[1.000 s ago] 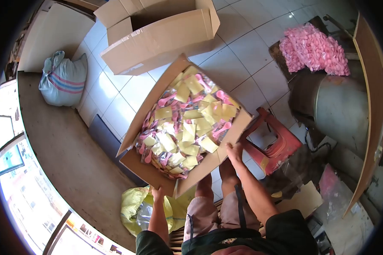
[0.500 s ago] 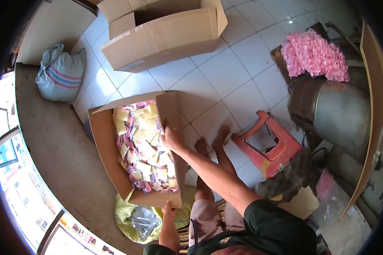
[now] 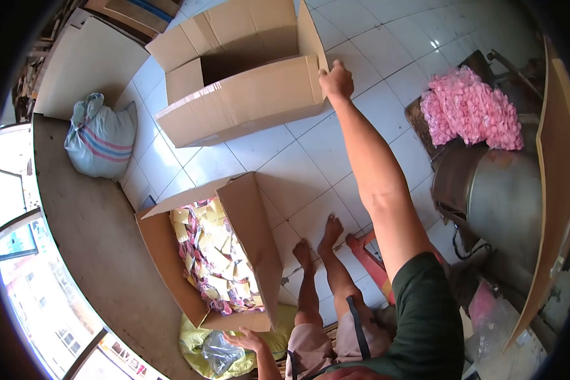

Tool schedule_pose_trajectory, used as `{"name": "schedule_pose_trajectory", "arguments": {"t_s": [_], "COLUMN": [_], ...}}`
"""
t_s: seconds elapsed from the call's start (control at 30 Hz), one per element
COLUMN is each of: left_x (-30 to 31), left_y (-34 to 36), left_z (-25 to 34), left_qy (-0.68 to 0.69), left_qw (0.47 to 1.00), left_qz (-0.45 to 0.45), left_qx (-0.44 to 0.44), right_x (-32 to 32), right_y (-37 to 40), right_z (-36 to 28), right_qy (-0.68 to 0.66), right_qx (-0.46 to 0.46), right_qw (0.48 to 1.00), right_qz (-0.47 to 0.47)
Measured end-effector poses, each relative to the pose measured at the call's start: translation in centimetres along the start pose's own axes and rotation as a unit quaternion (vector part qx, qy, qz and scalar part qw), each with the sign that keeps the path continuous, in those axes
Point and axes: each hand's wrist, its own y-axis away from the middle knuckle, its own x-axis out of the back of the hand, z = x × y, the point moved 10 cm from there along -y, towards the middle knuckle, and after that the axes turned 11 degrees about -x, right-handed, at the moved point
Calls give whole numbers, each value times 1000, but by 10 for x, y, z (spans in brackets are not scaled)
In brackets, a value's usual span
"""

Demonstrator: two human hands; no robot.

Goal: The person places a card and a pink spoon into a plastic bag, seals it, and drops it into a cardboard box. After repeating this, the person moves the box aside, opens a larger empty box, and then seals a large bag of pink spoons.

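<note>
My right arm stretches forward across the floor, and my right hand (image 3: 337, 81) grips the right end of a large open cardboard box (image 3: 247, 104). Its raised flaps stand around a dark interior. Close to me, a second cardboard box (image 3: 264, 237) is filled with small packets (image 3: 218, 256) in pink, purple and pale yellow. My left hand (image 3: 246, 340) is just below this box's near edge, fingers spread and holding nothing. A yellow sack (image 3: 193, 351) with clear plastic on it lies beneath that hand.
A pale tied sack (image 3: 101, 139) with striped bands leans by the ledge at left. On the right are a pile of pink wrapped pieces (image 3: 468, 107), a large metal drum (image 3: 506, 190) and an upright board (image 3: 548, 171). Beside my feet lies a red plastic stool (image 3: 367, 259), partly behind my arm.
My right hand has left the filled box and reached forward to the large box. My left hand has let go of the filled box's near edge and opened. The view has shifted.
</note>
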Motion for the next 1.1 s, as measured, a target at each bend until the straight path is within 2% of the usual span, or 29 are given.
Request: {"name": "schedule_pose_trajectory", "arguments": {"t_s": [0.03,0.07,0.1,0.13,0.17,0.2,0.27,0.33,0.4,0.47,0.53,0.6,0.7,0.73,0.8,0.83,0.87,0.93,1.0,1.03,1.07,1.1], "left_x": [8,12,14,18,15,16,17,7,4,-11,-34,-60,-85,-82,-103,-132,-141,-155,-177,-175,-176,-183], "left_y": [-1,2,6,12,13,16,21,20,16,7,-7,-26,-32,-24,-2,1,14,38,56,64,72,76], "left_z": [43,75,125,172,196,230,296,355,422,481,543,586,629,644,649,641,632,614,589,576,566,554], "left_qy": [38,40,117,190,170,146,267,274,299,279,227,144,-15,-15,-160,-180,-191,-183,-132,-120,-99,-97], "left_qw": [993,993,972,936,928,918,877,849,797,764,753,755,771,767,708,675,649,608,559,559,552,553], "left_qz": [14,16,3,-10,-24,-39,-89,-110,-125,-120,-102,-93,-129,-129,-212,-245,-270,-315,-417,-442,-441,-446], "left_qx": [-111,-111,-204,-296,-332,-367,-390,-438,-510,-570,-609,-633,-623,-629,-654,-673,-685,-705,-705,-691,-701,-697], "right_x": [-1,-1,1,12,22,33,55,80,109,141,167,197,241,253,275,279,287,298,296,301,298,311], "right_y": [5,1,-2,-8,-6,-12,-12,-8,2,5,-6,-5,-6,-17,-32,-47,-57,-69,-85,-83,-84,-50], "right_z": [5,7,8,24,40,57,83,109,142,174,214,247,296,315,355,385,402,417,420,419,427,393], "right_qy": [-2,4,10,-8,0,8,8,1,-19,-9,40,32,51,77,98,100,107,82,97,112,110,154], "right_qx": [6,57,107,86,76,63,84,102,135,174,188,195,178,172,157,141,148,91,56,19,-63,-97], "right_qw": [1000,998,993,994,994,995,993,992,988,982,980,979,981,980,978,978,972,976,971,964,964,939], "right_qz": [3,27,50,74,76,76,78,68,71,69,53,46,60,61,97,112,150,178,212,242,234,291]}}
